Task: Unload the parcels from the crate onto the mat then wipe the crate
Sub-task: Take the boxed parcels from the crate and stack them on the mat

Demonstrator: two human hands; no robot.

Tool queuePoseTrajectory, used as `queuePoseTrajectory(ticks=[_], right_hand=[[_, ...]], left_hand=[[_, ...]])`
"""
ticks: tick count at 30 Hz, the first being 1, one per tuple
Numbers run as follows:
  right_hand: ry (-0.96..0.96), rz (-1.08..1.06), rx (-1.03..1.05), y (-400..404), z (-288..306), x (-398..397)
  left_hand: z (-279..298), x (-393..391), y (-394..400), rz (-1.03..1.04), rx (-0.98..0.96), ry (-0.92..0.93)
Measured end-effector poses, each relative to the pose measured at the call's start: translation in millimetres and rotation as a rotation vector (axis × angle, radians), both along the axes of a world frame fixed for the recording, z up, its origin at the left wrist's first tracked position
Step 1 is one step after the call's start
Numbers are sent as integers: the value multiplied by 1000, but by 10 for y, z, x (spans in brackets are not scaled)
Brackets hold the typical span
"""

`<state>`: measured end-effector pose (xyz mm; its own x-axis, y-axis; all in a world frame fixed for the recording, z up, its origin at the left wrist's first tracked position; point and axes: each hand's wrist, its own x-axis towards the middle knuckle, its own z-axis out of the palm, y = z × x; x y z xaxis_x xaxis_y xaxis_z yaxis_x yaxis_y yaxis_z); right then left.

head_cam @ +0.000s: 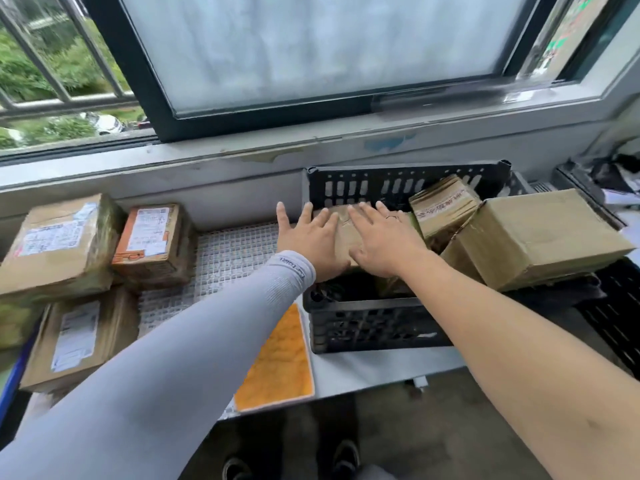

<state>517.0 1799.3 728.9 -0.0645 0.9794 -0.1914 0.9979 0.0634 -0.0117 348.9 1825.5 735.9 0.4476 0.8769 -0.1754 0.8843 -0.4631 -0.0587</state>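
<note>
Parcel (pixel 341 233) in crate (pixel 374 323), under spread fingers (pixel 360 214) of 2 hands.

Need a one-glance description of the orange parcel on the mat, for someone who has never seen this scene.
Start at the white grid mat left of the black crate, below the window. Three parcels sit at its left end; take the orange parcel, nearest the crate at the back. Its orange print sets it apart from its two plain brown neighbours.

Both arms reaching forward
Left hand (pixel 313 242) and right hand (pixel 382 242) are lying side by side, fingers (pixel 360 216) straight and spread.
</note>
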Motion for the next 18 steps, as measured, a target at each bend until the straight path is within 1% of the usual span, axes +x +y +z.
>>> queuePoseTrajectory(ticks=[3,6,11,18], right_hand=[[38,-1,-59,0,-156,73],[-8,0,-111,12,-311,127],[-18,8,-135,114,-527,144],[-10,59,-130,178,-650,139]], left_hand=[[-83,168,49,-17,-19,156],[-174,285,82,-26,-28,283],[-297,366,110,14,-6,385],[-361,414,99,-34,32,537]])
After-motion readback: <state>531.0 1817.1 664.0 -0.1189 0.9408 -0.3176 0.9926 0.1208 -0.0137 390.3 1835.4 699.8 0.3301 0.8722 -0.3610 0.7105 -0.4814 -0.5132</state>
